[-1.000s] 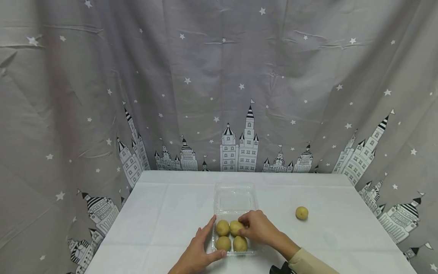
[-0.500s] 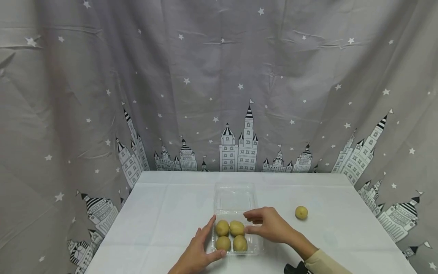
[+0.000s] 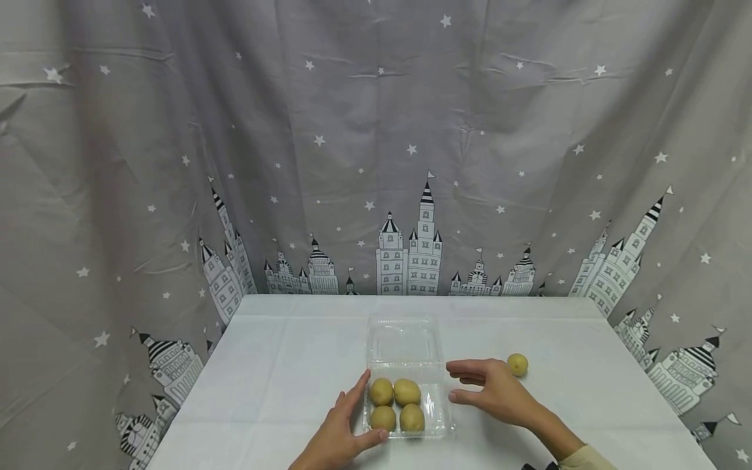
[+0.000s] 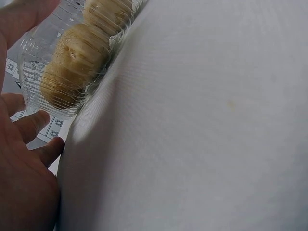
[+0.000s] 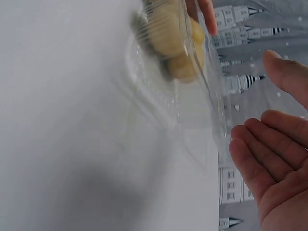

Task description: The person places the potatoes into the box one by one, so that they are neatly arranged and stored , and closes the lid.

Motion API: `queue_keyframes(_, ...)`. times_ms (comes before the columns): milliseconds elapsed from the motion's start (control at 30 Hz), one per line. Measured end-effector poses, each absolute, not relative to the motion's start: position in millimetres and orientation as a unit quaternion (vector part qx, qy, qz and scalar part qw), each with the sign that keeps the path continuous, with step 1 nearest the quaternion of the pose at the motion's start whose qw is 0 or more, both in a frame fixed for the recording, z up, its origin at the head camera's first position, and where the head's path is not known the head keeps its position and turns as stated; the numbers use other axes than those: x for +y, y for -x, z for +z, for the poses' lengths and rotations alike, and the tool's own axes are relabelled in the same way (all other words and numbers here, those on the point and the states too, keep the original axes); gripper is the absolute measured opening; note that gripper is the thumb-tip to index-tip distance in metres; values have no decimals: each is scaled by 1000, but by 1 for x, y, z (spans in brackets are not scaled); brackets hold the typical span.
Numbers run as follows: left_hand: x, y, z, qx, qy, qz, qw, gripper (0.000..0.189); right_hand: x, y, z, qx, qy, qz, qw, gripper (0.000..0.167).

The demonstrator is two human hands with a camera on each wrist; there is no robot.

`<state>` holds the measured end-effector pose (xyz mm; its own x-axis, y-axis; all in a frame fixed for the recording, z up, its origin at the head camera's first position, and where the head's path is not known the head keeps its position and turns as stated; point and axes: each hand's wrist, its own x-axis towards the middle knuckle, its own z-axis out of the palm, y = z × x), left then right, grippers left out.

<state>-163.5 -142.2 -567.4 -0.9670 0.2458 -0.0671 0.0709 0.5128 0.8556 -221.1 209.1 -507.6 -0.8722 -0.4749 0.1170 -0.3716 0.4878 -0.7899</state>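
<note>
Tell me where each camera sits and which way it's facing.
Head: on the head, facing forward and down at the table, tub, potatoes and curtain; left hand, right hand and a sleeve show.
Left wrist: on that wrist, facing the tub's side and table; the left hand shows.
Right wrist: on that wrist, facing the tub and curtain; the right hand shows, plus left fingers.
Shared: both wrist views show potatoes in the tub.
</note>
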Motion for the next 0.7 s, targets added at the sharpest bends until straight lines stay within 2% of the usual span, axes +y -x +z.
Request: queue_keyframes(700,-141,162,-566,870,-78,478,94,109,279,188,-518,874,127,-469,-3,54)
